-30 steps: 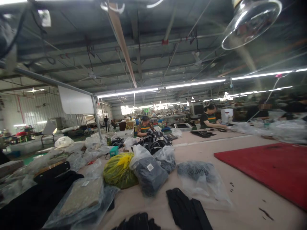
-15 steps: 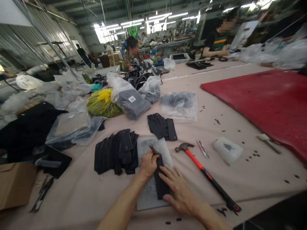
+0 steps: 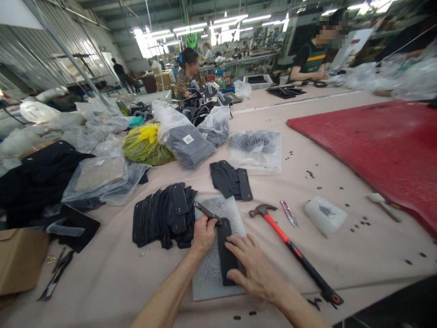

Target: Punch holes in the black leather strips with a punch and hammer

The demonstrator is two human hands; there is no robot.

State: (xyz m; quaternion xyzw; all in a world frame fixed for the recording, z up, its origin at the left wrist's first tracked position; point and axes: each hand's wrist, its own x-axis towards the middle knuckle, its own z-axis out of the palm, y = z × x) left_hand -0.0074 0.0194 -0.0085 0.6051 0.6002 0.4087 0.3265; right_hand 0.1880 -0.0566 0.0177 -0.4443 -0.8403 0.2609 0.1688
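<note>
My left hand (image 3: 204,234) is closed around a metal punch (image 3: 206,210), a short steel rod tilted to the upper left, over the top end of a black fabric strip (image 3: 226,250). The strip lies lengthwise on a speckled grey board (image 3: 205,284). Fingers spread, my right hand (image 3: 255,269) rests along the strip's right edge. A small slot mark shows near the strip's top end. To the left of the board stands a row of similar black pieces (image 3: 155,218), and a few more black pieces (image 3: 230,180) lie beyond it.
A claw hammer (image 3: 278,228) with an orange and black handle lies right of the board. Past it are thread snips (image 3: 289,213), a whitish block (image 3: 324,215) and a red mat (image 3: 368,136). Bagged goods (image 3: 189,143) sit farther back. A cardboard box (image 3: 22,262) is at left.
My left hand has shifted slightly left, and the punch has swung over to the upper left, uncovering the strip's top end. My right hand stays on the strip, its fingers slightly farther right.
</note>
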